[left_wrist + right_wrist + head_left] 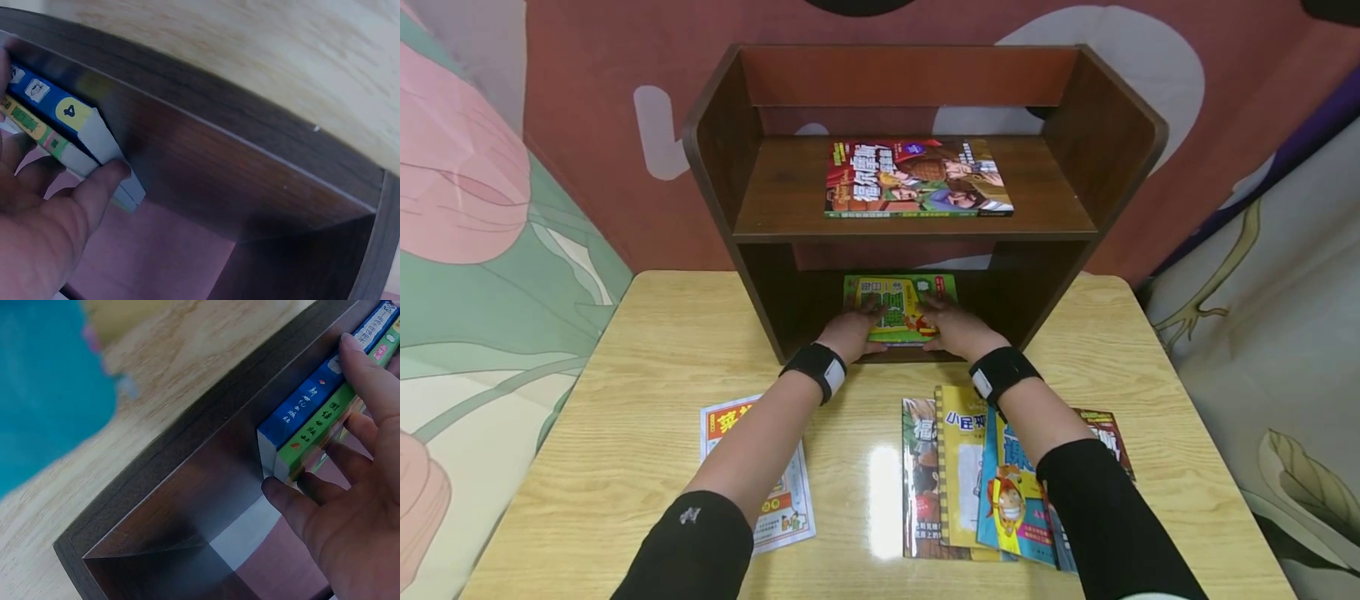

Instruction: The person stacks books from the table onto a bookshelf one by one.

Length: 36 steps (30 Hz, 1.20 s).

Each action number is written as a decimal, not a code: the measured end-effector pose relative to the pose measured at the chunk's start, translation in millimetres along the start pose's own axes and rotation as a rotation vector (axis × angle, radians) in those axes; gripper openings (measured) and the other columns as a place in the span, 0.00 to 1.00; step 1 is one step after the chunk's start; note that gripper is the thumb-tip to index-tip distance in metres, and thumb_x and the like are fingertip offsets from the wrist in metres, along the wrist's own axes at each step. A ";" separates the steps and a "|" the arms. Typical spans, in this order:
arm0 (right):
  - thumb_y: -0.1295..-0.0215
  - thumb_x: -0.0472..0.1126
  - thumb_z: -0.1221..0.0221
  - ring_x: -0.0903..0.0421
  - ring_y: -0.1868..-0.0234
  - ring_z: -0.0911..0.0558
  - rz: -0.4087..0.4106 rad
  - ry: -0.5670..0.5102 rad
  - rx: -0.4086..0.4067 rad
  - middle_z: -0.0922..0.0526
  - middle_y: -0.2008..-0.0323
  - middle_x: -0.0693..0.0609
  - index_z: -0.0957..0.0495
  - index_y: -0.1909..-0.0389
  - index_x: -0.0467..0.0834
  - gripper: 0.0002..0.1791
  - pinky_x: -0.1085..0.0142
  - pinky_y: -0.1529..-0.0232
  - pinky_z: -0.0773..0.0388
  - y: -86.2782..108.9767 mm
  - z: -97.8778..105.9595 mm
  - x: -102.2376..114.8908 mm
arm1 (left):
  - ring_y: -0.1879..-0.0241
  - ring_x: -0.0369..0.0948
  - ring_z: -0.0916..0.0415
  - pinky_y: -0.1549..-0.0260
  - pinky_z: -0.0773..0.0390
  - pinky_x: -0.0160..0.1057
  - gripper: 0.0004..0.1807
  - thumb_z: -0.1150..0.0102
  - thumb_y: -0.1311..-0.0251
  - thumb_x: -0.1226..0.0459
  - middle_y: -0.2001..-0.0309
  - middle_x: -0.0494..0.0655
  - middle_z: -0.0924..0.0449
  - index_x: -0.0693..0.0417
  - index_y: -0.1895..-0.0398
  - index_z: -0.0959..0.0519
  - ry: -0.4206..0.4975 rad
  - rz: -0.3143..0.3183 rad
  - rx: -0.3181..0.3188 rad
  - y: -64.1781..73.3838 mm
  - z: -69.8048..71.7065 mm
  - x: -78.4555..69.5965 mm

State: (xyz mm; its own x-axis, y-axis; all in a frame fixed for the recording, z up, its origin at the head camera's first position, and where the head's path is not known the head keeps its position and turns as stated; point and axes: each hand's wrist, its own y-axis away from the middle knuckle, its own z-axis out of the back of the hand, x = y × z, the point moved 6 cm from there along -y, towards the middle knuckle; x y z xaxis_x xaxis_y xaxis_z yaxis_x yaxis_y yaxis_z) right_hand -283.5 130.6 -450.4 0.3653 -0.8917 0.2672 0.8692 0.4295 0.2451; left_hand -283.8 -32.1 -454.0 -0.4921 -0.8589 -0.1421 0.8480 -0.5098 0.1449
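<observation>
A green-and-yellow book (897,310) lies flat on the lower level of a dark brown bookshelf (786,192). Under it is a thicker blue book (299,414), its spine facing out in the right wrist view. My left hand (852,331) grips the left end of this pair, fingers on the cover and side. From the right, my right hand (961,330) holds the other end, with the thumb along the spines and fingertips over the green book. The blue book's cover is hidden beneath the green one.
On the upper shelf lies a red comic-style book (917,179). Several books, including a yellow one (962,467) and a blue one (1018,508), overlap on the table (647,375) under my right forearm. A white-and-orange booklet (793,500) lies partly under the left forearm.
</observation>
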 end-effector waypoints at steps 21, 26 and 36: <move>0.34 0.55 0.46 0.42 0.25 0.62 -0.031 0.053 0.013 0.63 0.24 0.48 0.55 0.25 0.50 0.42 0.44 0.29 0.52 3.0 -8.1 -2.5 | 0.26 0.55 0.78 0.35 0.53 0.67 0.40 0.59 0.34 0.40 0.23 0.43 0.70 0.38 0.24 0.59 0.095 0.094 0.040 4.6 -13.6 2.9; 0.34 0.58 0.47 0.41 0.25 0.60 -0.020 0.100 -0.010 0.61 0.24 0.47 0.55 0.25 0.49 0.43 0.43 0.30 0.51 2.4 -10.1 -3.6 | 0.26 0.54 0.76 0.34 0.56 0.66 0.40 0.61 0.34 0.40 0.23 0.46 0.70 0.39 0.24 0.60 0.062 0.096 -0.021 6.5 -17.1 1.7; 0.35 0.58 0.45 0.40 0.25 0.58 -0.011 0.095 -0.046 0.63 0.24 0.44 0.54 0.25 0.48 0.44 0.42 0.31 0.47 12.4 -2.3 11.4 | 0.25 0.53 0.67 0.32 0.51 0.59 0.40 0.57 0.34 0.42 0.24 0.52 0.64 0.44 0.24 0.57 -0.036 0.054 -0.067 14.3 -10.5 -11.4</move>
State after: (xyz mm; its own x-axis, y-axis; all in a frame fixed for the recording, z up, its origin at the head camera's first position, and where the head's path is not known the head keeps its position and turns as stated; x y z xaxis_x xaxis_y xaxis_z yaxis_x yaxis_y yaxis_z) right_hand -267.8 125.4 -446.4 0.3836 -0.9069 0.1744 0.8869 0.4144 0.2043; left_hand -264.0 -29.0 -460.6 -0.4510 -0.8869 -0.1000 0.8842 -0.4592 0.0849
